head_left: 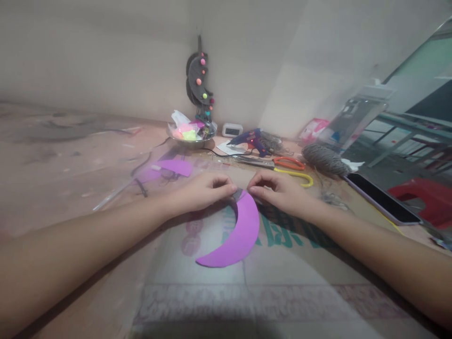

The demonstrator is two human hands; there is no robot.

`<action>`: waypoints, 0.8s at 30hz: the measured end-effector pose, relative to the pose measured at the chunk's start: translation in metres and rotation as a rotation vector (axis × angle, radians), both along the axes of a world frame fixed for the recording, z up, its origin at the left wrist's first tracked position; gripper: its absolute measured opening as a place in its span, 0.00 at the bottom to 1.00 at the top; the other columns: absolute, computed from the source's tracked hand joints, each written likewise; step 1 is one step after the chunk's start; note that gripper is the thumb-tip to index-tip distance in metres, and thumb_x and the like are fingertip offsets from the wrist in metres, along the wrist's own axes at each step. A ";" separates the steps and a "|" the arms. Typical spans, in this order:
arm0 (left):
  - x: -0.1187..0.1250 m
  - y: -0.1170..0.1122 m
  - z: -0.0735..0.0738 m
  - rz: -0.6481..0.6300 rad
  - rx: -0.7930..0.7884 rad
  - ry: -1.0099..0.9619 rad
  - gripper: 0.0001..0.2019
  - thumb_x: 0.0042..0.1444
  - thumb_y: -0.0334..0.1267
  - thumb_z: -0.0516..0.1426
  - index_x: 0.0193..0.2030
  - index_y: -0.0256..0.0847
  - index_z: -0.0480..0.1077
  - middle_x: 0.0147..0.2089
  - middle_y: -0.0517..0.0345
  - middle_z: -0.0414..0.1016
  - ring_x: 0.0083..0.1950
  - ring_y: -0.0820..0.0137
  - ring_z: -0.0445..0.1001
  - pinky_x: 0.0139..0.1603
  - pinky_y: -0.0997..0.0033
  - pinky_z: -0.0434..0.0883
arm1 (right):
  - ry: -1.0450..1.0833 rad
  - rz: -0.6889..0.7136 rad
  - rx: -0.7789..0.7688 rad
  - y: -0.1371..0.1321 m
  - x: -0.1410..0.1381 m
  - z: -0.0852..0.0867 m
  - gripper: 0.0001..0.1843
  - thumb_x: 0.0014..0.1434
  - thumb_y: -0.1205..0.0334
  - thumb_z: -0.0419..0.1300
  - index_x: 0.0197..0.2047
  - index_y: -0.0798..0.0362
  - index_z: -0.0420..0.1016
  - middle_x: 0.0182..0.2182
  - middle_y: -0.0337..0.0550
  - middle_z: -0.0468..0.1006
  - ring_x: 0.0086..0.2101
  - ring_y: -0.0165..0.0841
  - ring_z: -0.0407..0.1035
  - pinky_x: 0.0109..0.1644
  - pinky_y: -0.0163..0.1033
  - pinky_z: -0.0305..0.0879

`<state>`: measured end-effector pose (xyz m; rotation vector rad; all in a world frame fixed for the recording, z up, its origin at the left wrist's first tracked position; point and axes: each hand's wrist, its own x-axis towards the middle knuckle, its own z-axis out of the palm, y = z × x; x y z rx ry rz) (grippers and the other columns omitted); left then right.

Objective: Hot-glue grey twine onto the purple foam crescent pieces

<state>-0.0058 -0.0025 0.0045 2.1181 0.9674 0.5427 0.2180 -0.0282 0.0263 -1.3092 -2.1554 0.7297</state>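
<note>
A purple crescent moon cut-out (pixel 249 226) hangs over the cardboard, its lower tip pointing left. Grey material (pixel 238 194), which looks like yarn, covers its upper tip. My left hand (pixel 212 188) is closed, with thumb and fingers pinching that upper tip. Just right of the tip, my right hand (pixel 273 190) is closed in a pinch. Whatever lies between its fingertips is too small to make out. A ball of grey yarn (pixel 325 160) lies beyond my right hand.
Printed cardboard (pixel 197 292) covers the table. Behind my hands lie scissors (pixel 275 165), a blue glue gun (pixel 250 141), a small white clock (pixel 232 129) and a bowl (pixel 190 143) of colourful bits. A phone (pixel 383 197) lies right; purple scraps (pixel 176 167) lie left. A decorated grey crescent (pixel 199 80) stands behind.
</note>
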 end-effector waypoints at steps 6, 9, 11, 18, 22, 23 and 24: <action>0.001 -0.001 0.003 -0.051 0.047 0.018 0.19 0.61 0.50 0.49 0.28 0.38 0.65 0.25 0.63 0.66 0.27 0.75 0.64 0.28 0.75 0.58 | -0.021 -0.042 0.156 0.000 -0.004 -0.005 0.06 0.57 0.61 0.58 0.32 0.54 0.74 0.27 0.39 0.76 0.28 0.29 0.68 0.33 0.35 0.63; 0.002 -0.001 0.003 -0.085 0.065 0.016 0.18 0.61 0.49 0.49 0.28 0.38 0.66 0.25 0.63 0.66 0.28 0.75 0.64 0.29 0.75 0.58 | -0.029 -0.036 0.187 0.001 -0.005 -0.007 0.06 0.57 0.62 0.59 0.31 0.53 0.75 0.28 0.39 0.76 0.29 0.29 0.68 0.34 0.35 0.63; 0.002 0.000 0.003 -0.102 0.075 0.014 0.18 0.61 0.49 0.49 0.28 0.38 0.66 0.25 0.63 0.66 0.28 0.75 0.64 0.29 0.75 0.58 | -0.035 -0.033 0.209 0.000 -0.005 -0.007 0.05 0.57 0.62 0.59 0.31 0.53 0.74 0.28 0.39 0.77 0.30 0.30 0.69 0.35 0.35 0.63; 0.001 -0.001 0.004 -0.141 0.042 -0.008 0.18 0.61 0.50 0.49 0.29 0.38 0.66 0.26 0.63 0.64 0.29 0.75 0.63 0.31 0.75 0.59 | -0.023 -0.026 0.286 -0.003 -0.009 -0.006 0.05 0.58 0.62 0.59 0.31 0.53 0.74 0.29 0.39 0.77 0.31 0.31 0.70 0.37 0.36 0.63; 0.001 -0.002 0.005 -0.149 0.023 -0.014 0.18 0.61 0.50 0.49 0.29 0.37 0.66 0.26 0.63 0.63 0.28 0.75 0.62 0.29 0.75 0.58 | -0.031 -0.007 0.264 -0.002 -0.009 -0.008 0.06 0.58 0.62 0.59 0.31 0.52 0.74 0.29 0.40 0.77 0.32 0.32 0.70 0.38 0.37 0.64; 0.001 -0.002 0.005 -0.147 0.021 -0.015 0.18 0.61 0.50 0.49 0.29 0.37 0.66 0.26 0.63 0.64 0.28 0.75 0.62 0.29 0.76 0.58 | -0.034 -0.008 0.252 -0.002 -0.008 -0.009 0.06 0.58 0.62 0.59 0.31 0.52 0.74 0.30 0.40 0.77 0.32 0.32 0.70 0.39 0.37 0.64; 0.001 -0.003 0.005 -0.146 0.018 -0.014 0.18 0.61 0.50 0.49 0.29 0.37 0.66 0.26 0.63 0.64 0.28 0.75 0.63 0.29 0.76 0.58 | -0.033 -0.012 0.244 -0.001 -0.008 -0.010 0.06 0.58 0.61 0.59 0.31 0.52 0.74 0.30 0.40 0.77 0.33 0.32 0.70 0.39 0.37 0.64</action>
